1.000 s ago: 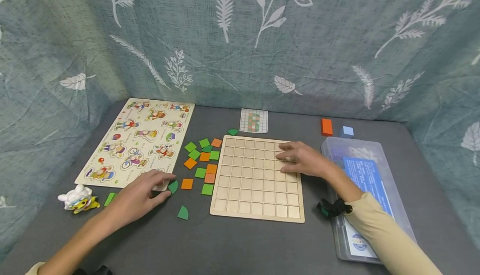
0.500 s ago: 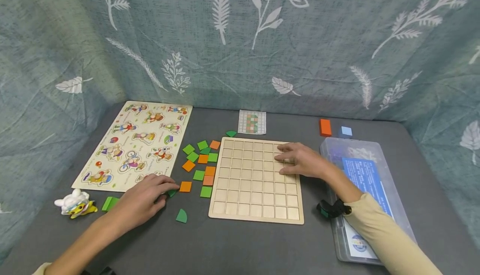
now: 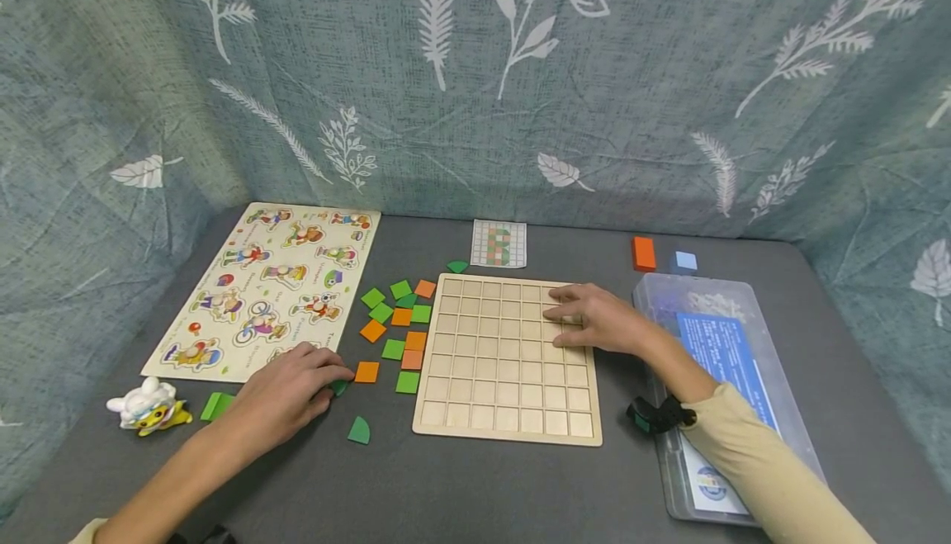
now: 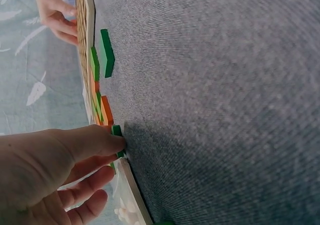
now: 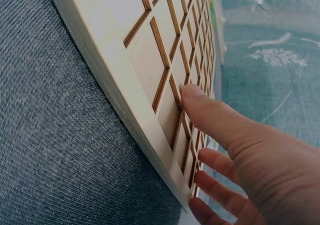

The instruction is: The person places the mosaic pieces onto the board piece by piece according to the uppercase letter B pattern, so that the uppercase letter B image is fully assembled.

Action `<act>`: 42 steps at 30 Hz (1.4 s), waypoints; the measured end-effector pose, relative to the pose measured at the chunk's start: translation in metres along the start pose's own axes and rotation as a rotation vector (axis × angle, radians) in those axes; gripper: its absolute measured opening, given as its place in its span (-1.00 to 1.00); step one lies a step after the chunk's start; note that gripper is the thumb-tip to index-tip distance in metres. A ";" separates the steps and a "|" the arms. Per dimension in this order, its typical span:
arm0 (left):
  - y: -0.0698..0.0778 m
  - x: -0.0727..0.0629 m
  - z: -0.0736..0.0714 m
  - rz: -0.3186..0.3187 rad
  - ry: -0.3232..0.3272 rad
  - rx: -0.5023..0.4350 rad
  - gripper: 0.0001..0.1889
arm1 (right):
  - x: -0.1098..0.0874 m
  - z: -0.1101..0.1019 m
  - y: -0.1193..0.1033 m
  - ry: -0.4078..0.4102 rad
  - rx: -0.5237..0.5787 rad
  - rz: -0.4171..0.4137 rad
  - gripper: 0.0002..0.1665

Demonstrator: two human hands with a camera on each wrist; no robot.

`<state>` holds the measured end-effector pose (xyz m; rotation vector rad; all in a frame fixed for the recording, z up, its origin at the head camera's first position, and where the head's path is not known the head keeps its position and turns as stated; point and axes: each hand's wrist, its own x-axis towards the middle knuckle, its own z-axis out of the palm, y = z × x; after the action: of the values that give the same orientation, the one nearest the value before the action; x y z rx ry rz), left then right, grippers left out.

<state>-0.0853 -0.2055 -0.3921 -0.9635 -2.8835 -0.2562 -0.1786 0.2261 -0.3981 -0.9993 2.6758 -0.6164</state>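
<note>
Here, a dark green piece (image 4: 116,130) (presumably light and stiff, best taken by its edges) is pinched between the left grip (image 3: 290,391)'s thumb and finger, near an orange tile (image 3: 366,372), while the gridded board (image 3: 499,366) is touched by the loosely spread right grip (image 3: 600,319).

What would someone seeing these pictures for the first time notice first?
Probably the pale wooden board with its grid, in the middle of the table, the right hand over its right edge. Next, the orange and green tiles scattered to its left, near where the left hand pinches a dark green piece. Behind everything hangs a leafy curtain.
</note>
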 end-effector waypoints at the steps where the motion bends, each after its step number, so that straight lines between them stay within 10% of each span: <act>1: 0.000 0.000 0.000 0.003 0.008 0.002 -0.73 | 0.000 0.000 0.000 0.001 -0.003 0.002 -0.44; 28: 0.003 0.010 -0.001 0.040 0.057 -0.018 -0.75 | 0.000 0.002 0.001 0.017 -0.007 -0.017 -0.45; 42: 0.043 0.084 -0.007 0.171 0.054 -0.073 -0.79 | 0.002 0.002 0.001 0.018 -0.017 -0.024 -0.44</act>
<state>-0.1263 -0.1240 -0.3677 -1.1886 -2.7391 -0.3701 -0.1800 0.2250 -0.4006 -1.0371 2.6928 -0.6109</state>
